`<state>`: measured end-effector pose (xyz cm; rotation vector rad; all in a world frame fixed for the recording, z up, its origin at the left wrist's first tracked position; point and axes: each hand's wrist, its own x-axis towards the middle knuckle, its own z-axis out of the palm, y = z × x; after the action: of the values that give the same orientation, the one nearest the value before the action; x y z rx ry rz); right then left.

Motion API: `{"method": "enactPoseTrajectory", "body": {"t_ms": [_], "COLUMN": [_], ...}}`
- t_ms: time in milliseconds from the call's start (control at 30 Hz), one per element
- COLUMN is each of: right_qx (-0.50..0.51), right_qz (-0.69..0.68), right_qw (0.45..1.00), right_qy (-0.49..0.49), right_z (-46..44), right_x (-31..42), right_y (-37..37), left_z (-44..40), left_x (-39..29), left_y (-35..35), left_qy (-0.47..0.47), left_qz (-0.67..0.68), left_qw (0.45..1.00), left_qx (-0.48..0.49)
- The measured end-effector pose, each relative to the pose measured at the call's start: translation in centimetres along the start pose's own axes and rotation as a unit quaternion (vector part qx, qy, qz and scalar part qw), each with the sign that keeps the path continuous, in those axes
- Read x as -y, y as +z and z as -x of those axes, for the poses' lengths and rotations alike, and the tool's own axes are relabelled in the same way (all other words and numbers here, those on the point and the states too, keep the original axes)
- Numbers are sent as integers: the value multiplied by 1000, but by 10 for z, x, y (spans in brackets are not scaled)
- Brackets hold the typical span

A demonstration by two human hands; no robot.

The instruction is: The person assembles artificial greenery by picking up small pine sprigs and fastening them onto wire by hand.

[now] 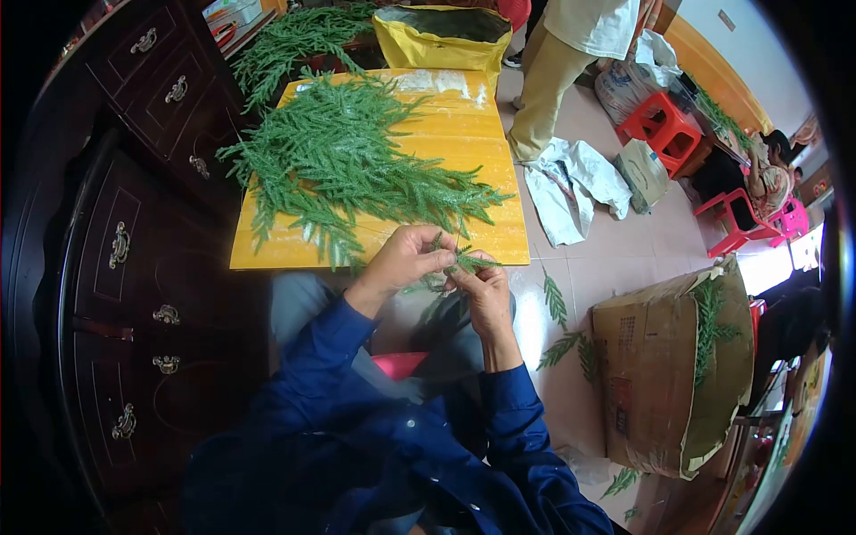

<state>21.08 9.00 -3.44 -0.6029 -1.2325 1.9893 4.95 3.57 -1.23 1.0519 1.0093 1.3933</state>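
Just past the near edge of the yellow table (428,245), my left hand (410,260) and my right hand (484,294) meet around a green fern-like sprig (465,260). Both sets of fingers are pinched on it, close together. A thin dark stem or wire rises from between the fingers. Some of the sprig is hidden behind the fingers. Directly beyond my hands, a large heap of similar green sprigs (334,152) covers much of the tabletop.
A yellow bag (446,49) stands behind the table, with more greenery (294,40) beside it. Dark drawers (169,205) line the left. At right are a cardboard box (646,374), white sacking (575,187), red stools (660,129), loose sprigs (555,299) and a standing person (562,71).
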Motion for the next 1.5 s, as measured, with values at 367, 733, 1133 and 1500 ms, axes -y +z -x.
{"method": "enactPoseTrajectory", "body": {"t_ms": [367, 733, 1133, 1500], "right_qx": [6, 19, 59, 41], "right_qz": [15, 73, 75, 49], "right_qw": [1000, 997, 995, 997], "right_qy": [-11, 18, 40, 41], "right_z": [0, 2, 3, 3], "right_x": [-2, -7, -5, 0], "right_y": [4, 0, 2, 8], "left_z": [-6, 12, 8, 15], "left_x": [1, -13, -11, -8], "left_y": [-12, -13, -23, -15], "left_qy": [-21, -49, -134, -54], "left_qz": [-21, -31, -53, -71], "left_qw": [999, 997, 985, 995], "left_qx": [36, 54, 100, 44]}}
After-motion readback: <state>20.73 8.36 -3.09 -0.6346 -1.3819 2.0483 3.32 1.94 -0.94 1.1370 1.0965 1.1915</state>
